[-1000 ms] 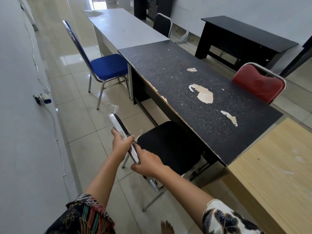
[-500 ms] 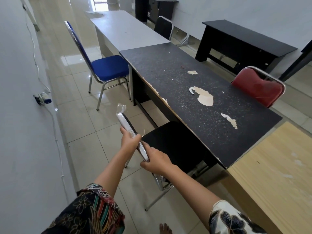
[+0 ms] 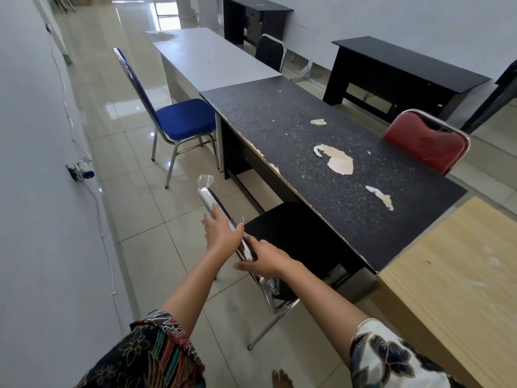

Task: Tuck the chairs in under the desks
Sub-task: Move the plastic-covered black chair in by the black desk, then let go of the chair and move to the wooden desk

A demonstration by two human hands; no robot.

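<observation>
A black chair (image 3: pixel 291 233) with a chrome frame stands at the near edge of the scuffed black desk (image 3: pixel 335 130), its seat partly under the top. My left hand (image 3: pixel 221 231) lies on the top rail of its backrest, fingers stretched forward and thumb hooked over. Just below, my right hand (image 3: pixel 263 261) clasps the same rail. A blue chair (image 3: pixel 184 119) stands pulled out beside the grey desk (image 3: pixel 212 57) further on. A red chair (image 3: pixel 425 141) sits at the black desk's far side.
A wall runs close on the left, with a socket and cable (image 3: pixel 79 170) low on it. A wooden desk (image 3: pixel 461 275) adjoins on the right. Another black chair (image 3: pixel 270 51) and a black desk (image 3: pixel 405 65) stand beyond. My bare toes (image 3: pixel 281 379) show below.
The black chair has slid further in under the black desk. My hands went with it, and their fingers have loosened from a tight grip on the rail.
</observation>
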